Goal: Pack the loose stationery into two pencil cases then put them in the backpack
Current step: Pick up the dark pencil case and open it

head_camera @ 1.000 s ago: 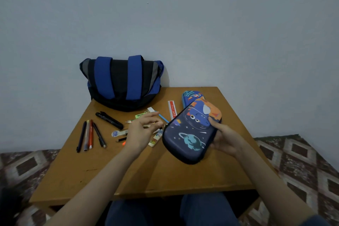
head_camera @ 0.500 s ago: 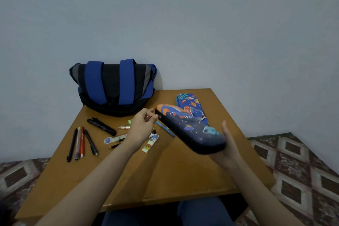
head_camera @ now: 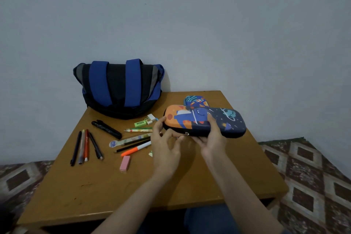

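I hold the dark blue pencil case (head_camera: 205,122) with its orange end up over the wooden table (head_camera: 106,186), long side toward me, zip edge facing down and front. My right hand (head_camera: 210,139) is clamped on it from below, thumb pressed on the printed lid. My left hand (head_camera: 165,143) sits at the orange end, fingers curled at the black zip band near the small metal zip pull (head_camera: 187,133); I cannot tell whether they pinch it. The case looks closed.

Behind it the second pencil case (head_camera: 195,100) lies flat on the table near the far right corner, mostly hidden. The blue and black backpack (head_camera: 118,89) leans against the pale grey wall (head_camera: 190,24) at the far left of the table.

Loose stationery is spread on the left half: 4 pens (head_camera: 85,147) fanned together, a black marker (head_camera: 106,129), a green eraser (head_camera: 140,124), a white eraser (head_camera: 151,117), a patterned pencil (head_camera: 138,130), a ruler (head_camera: 129,139), an orange highlighter (head_camera: 135,150) and a pink eraser (head_camera: 125,163) nearest me.

The tabletop is plain brown and scuffed. A rug (head_camera: 311,173) with brown and cream diamonds covers the floor on both sides.
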Demonstrator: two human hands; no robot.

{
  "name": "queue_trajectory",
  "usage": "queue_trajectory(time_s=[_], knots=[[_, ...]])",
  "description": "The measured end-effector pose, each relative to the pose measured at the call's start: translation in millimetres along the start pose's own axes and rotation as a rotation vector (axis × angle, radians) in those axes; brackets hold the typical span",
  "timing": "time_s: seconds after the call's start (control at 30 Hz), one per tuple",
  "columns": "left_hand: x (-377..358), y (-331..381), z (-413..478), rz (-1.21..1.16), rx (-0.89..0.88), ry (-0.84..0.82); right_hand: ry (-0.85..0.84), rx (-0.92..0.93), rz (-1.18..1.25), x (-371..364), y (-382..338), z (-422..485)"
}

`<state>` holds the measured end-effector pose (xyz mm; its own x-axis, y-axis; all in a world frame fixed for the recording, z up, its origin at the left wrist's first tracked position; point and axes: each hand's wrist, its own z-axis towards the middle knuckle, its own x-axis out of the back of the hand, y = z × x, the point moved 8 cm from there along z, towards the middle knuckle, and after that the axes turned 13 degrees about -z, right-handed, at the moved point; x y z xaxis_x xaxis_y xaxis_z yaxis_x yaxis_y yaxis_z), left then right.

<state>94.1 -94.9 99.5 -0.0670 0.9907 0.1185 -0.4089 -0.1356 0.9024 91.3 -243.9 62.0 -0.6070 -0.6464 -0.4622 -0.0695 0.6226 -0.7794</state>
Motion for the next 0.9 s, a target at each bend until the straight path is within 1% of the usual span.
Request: queue_trajectory(time_s=[0.13,0.3,0.4,0.53,0.67,0.73,0.8,0.9], knots=[[31,-13,11,-0.005,0.089,0.117,-0.046,-0.04,-0.02,15,-4,8],[40,-17,20,0.061,0.105,0.061,-0.199,-0.083,-0.136,30,-9,15],[48,-19,30,0.065,0.131,0.052,-0.318,-0.082,-0.278,37,-15,14],[40,-6,37,0.051,0.099,-0.099,-0.383,-0.092,-0.312,51,-23,16],[26,5,40,0.132,0.082,-0.223,-0.498,-0.094,-0.41,54,-22,13],[20,0,39,0.12,0.147,-0.304,-0.502,-0.09,-0.421,59,-20,13],[12,-3,32,0.081,0.226,-0.372,-0.466,-0.085,-0.422,63,-21,13],[-9,5,14,0.067,0.322,-0.443,-0.443,-0.069,-0.445,62,-21,11]])
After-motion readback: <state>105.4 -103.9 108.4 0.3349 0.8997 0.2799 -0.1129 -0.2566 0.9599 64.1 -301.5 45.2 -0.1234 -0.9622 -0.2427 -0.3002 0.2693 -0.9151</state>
